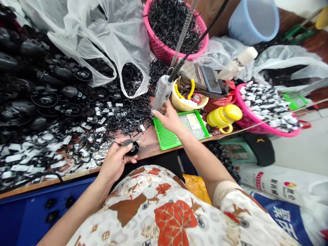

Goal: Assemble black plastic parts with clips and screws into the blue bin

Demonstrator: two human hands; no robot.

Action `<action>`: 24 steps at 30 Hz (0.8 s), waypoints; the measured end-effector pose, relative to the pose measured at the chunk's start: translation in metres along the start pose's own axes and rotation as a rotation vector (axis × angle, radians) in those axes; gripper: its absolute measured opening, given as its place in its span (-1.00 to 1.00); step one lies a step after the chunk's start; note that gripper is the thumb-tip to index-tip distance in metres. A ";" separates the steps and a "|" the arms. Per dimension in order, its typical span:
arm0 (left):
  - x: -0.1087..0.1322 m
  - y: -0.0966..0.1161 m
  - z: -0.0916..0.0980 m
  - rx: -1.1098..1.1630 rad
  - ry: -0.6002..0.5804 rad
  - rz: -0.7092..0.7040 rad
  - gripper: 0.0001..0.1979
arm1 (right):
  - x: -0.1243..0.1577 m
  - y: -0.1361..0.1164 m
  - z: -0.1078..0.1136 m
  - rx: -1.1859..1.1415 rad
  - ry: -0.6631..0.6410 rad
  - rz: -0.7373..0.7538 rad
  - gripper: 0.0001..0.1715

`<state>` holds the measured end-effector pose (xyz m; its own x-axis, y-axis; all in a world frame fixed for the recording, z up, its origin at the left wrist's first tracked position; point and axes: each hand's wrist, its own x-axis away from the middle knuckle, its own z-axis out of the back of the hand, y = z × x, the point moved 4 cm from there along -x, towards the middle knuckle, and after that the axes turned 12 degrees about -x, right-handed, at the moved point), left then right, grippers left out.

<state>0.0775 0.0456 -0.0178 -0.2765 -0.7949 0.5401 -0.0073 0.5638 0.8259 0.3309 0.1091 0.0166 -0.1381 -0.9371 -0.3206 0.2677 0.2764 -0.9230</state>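
My left hand (119, 155) is closed around a round black plastic part (133, 148) near the table's front edge. With its fingers wrapped around the body, my right hand (167, 118) grips a grey electric screwdriver (162, 92), which hangs from a coiled spring (185, 30) and a black cord. The screwdriver's tip is hidden from me. Under my right wrist lies a green tray (164, 138) holding many small silvery pieces (188, 124). Loose black parts (128, 119) and white-and-black pieces (33, 153) are heaped left of my hands.
Black housings (46, 92) pile up at the left, beside a clear plastic bag (102, 37). A pink basket (151, 30) of black parts stands behind. To the right are a cream bowl (178, 103), a phone (210, 79), a yellow bottle (216, 118) and another pink basket (258, 127).
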 end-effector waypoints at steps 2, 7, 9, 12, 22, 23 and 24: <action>-0.001 -0.001 -0.011 0.015 -0.047 0.007 -0.54 | -0.005 0.002 -0.014 -0.025 -0.044 -0.027 -0.24; -0.005 -0.004 -0.025 0.026 -0.103 0.035 -0.58 | -0.001 -0.032 -0.007 -0.110 0.078 0.056 -0.26; -0.007 -0.005 -0.032 0.003 -0.119 0.032 -0.56 | 0.004 -0.034 0.006 -0.167 0.143 0.050 -0.29; -0.014 -0.008 -0.048 -0.023 -0.134 0.022 -0.48 | 0.009 -0.017 0.024 -0.243 0.266 -0.055 -0.42; -0.032 -0.021 -0.062 -0.077 -0.085 -0.001 -0.48 | 0.014 0.017 0.027 -0.333 0.460 -0.132 -0.46; -0.032 -0.021 -0.061 -0.079 -0.085 0.001 -0.49 | 0.015 0.019 0.026 -0.335 0.457 -0.141 -0.46; -0.032 -0.021 -0.060 -0.082 -0.085 0.004 -0.50 | 0.015 0.020 0.025 -0.333 0.453 -0.149 -0.47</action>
<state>0.1447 0.0458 -0.0428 -0.3565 -0.7688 0.5309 0.0720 0.5439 0.8361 0.3583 0.0949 -0.0014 -0.5654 -0.8064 -0.1734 -0.0903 0.2694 -0.9588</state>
